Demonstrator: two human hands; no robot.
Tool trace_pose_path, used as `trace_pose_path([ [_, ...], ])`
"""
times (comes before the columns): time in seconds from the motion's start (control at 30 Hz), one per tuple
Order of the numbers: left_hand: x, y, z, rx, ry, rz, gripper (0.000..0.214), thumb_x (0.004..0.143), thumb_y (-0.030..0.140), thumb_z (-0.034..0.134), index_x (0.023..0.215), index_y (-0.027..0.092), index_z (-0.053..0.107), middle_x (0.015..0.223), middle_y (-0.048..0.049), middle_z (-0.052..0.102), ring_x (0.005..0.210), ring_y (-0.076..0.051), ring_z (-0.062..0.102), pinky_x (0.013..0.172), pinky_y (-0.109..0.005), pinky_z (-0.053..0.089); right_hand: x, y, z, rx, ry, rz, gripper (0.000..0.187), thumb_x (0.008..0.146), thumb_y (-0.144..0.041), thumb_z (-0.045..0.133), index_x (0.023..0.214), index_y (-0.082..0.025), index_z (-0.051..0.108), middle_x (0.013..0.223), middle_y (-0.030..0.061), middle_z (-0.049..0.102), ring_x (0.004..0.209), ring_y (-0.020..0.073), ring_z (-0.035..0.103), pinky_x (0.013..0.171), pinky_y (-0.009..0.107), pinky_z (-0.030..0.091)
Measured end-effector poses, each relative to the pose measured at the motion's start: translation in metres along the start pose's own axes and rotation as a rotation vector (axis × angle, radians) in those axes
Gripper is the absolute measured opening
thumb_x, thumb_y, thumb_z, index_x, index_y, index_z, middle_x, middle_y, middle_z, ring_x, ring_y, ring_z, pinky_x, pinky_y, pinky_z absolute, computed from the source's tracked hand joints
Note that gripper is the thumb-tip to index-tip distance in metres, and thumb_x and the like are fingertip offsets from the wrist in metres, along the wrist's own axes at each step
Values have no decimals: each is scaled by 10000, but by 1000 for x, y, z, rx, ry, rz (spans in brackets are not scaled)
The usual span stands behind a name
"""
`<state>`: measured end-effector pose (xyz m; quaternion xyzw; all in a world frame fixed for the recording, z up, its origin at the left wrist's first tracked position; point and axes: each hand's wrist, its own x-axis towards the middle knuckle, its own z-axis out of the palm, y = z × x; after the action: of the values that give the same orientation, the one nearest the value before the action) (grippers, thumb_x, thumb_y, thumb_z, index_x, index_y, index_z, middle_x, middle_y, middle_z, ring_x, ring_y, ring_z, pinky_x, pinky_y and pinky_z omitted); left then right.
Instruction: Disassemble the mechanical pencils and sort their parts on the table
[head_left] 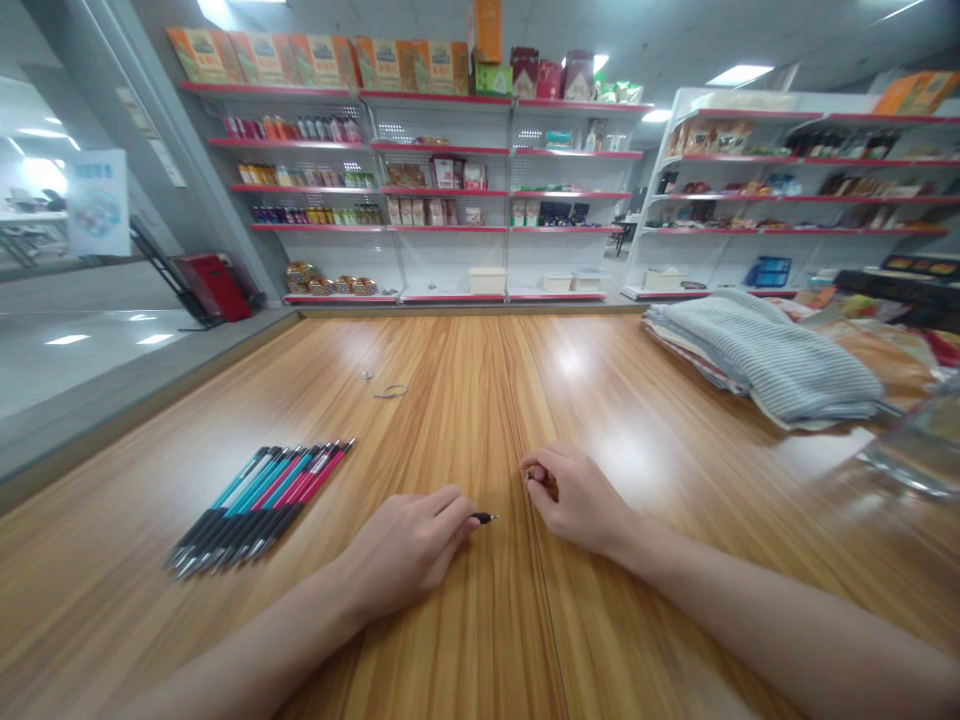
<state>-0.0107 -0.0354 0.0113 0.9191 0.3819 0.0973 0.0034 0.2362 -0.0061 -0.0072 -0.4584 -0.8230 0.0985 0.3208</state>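
My left hand is closed around a pen, whose black end and thin bare point stick out to the right past the fingers. The rest of the pen is hidden under the hand. To its right, my right hand is pinched just above the wooden table. A tiny silvery piece shows at its fingertips, too small to name surely. Left of my hands lies a slanted row of pens with teal and red barrels, black grips and silver tips.
Farther back lie a thin grey loop and a small metal bit. Folded striped cloth is piled at the right, near a clear container. Stocked shelves stand behind the table.
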Motion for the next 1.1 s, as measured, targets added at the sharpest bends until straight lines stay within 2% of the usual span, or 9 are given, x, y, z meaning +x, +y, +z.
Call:
trace_pose_path([
  [0.2, 1, -1, 2, 1, 21, 13, 205, 979, 245, 316, 882, 193, 490, 818, -12, 546, 668, -140, 549, 580, -262, 385, 1, 4, -1, 20, 4, 48, 102, 844, -177, 530, 818, -179, 629, 745, 31, 594, 725, 147, 541, 655, 265, 409],
  [0.5, -2, -1, 1, -27, 32, 38, 203, 973, 215, 325, 871, 184, 498, 818, -20, 543, 651, -122, 540, 587, -244, 407, 8, 8, 1, -15, 9, 77, 192, 870, -199, 522, 686, -170, 567, 693, 19, 579, 677, 135, 525, 615, 261, 387],
  [0.57, -1, -1, 0, -38, 23, 36, 207, 973, 221, 327, 869, 183, 502, 819, -21, 544, 665, -128, 549, 593, -250, 412, 8, 9, 1, -13, 18, 91, 163, 876, -203, 517, 732, -171, 586, 719, 24, 585, 687, 141, 536, 620, 267, 402],
  [0.63, 0, -1, -1, -42, 19, 37, 205, 973, 230, 330, 878, 185, 507, 822, -20, 545, 668, -132, 554, 588, -253, 410, 8, 8, 0, 12, 14, 61, 100, 876, -205, 527, 874, -176, 623, 793, 36, 602, 738, 150, 559, 667, 279, 437],
  [0.7, 1, -1, -1, -36, 17, 30, 205, 974, 236, 330, 888, 186, 509, 827, -19, 545, 666, -133, 554, 585, -254, 408, 7, 4, -2, 49, -11, -28, 185, 877, -197, 538, 1043, -193, 619, 925, 53, 612, 851, 163, 577, 767, 300, 464],
  [0.77, 0, -1, -1, -23, 11, 17, 207, 974, 236, 326, 887, 185, 507, 838, -20, 546, 665, -133, 554, 588, -256, 408, 8, 1, -3, 70, -55, -134, 240, 886, -186, 535, 1113, -214, 609, 1029, 59, 601, 960, 171, 567, 856, 317, 459],
  [0.9, -2, 0, -1, 2, -13, 13, 208, 974, 242, 322, 893, 184, 504, 848, -21, 544, 666, -136, 554, 586, -264, 404, 10, 1, 0, 57, -112, -213, 161, 911, -178, 514, 985, -204, 655, 974, 54, 611, 956, 176, 561, 859, 322, 462],
  [1.1, 0, 0, -2, 19, -17, 18, 224, 982, 253, 304, 892, 188, 499, 857, -24, 538, 684, -142, 555, 593, -275, 403, 8, 8, 2, 39, -64, -133, 169, 916, -147, 488, 915, -183, 653, 890, 48, 596, 889, 163, 571, 821, 304, 469],
])
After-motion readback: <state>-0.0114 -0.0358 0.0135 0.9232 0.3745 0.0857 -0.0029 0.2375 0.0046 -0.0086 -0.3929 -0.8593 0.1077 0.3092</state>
